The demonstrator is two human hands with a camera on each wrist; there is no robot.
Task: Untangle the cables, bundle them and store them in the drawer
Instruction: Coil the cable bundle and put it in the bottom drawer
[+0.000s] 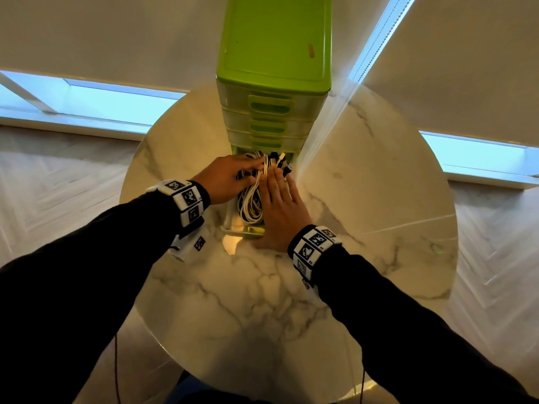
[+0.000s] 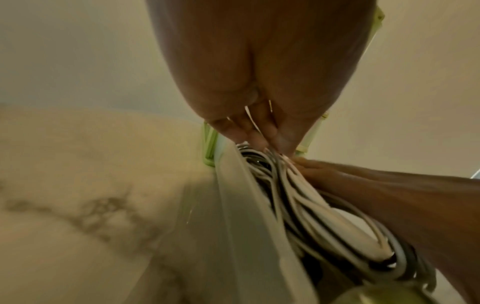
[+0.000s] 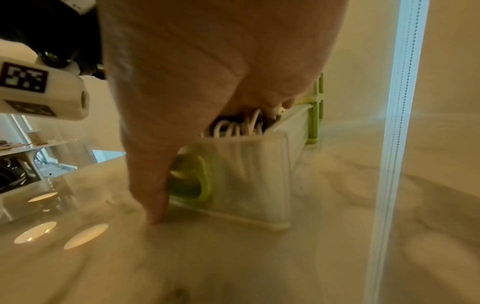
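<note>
A bundle of white and black cables (image 1: pixel 250 205) (image 2: pixel 298 195) (image 3: pixel 239 125) lies in the pulled-out bottom drawer (image 1: pixel 242 230) (image 2: pixel 233 205) (image 3: pixel 246 174) of a green drawer unit (image 1: pixel 274 53). My left hand (image 1: pixel 227 182) (image 2: pixel 259 72) reaches in from the left, and its fingertips press on the far end of the bundle. My right hand (image 1: pixel 280 205) (image 3: pixel 207 61) lies flat with straight fingers over the right side of the cables. Its thumb (image 3: pixel 153 195) points down to the table beside the drawer's green handle (image 3: pixel 200 179). The plugs (image 1: pixel 280 161) stick up at the drawer's back.
The unit stands at the far side of a round marble table (image 1: pixel 262 301), with three shut drawers (image 1: pixel 268 118) above the open one. A bright window strip (image 3: pixel 400 102) runs down at the right. Shelves (image 3: pixel 23 148) stand beyond the table's left edge.
</note>
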